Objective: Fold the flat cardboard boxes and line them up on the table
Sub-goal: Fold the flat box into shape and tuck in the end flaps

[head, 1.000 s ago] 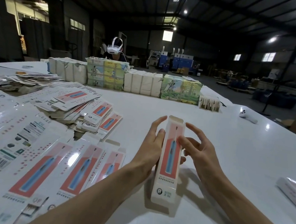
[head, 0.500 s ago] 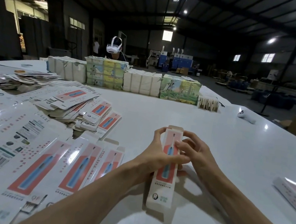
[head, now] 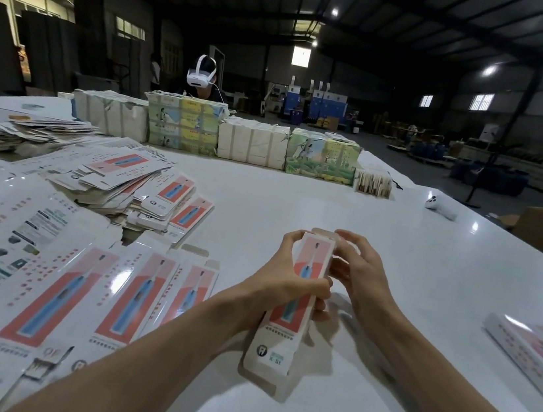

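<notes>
- The toothbrush box (head: 284, 332), already opened into a tube, was held over the table (head: 299, 195) in front of the person. The left hand (head: 283, 276) wrapped its middle, thumb across the printed front. Squeezing too hard there could have crushed the thin card or sprung the tube flat.
- The right hand (head: 362, 280) had curled fingers against the upper right side, by the top flap (head: 323, 233). A flap pushed in crooked could have creased or jammed against the side tabs.
- The bottom flaps (head: 261, 380) looked untucked. Set down that way, the box would probably have stood unevenly or opened.
- The glossy flat boxes (head: 56, 281) lay fanned just beside the left forearm, so a careless sweep could have slid them.
- One folded box (head: 530, 357) lay well apart at right, so a poorly placed box might have spoiled the line.
</notes>
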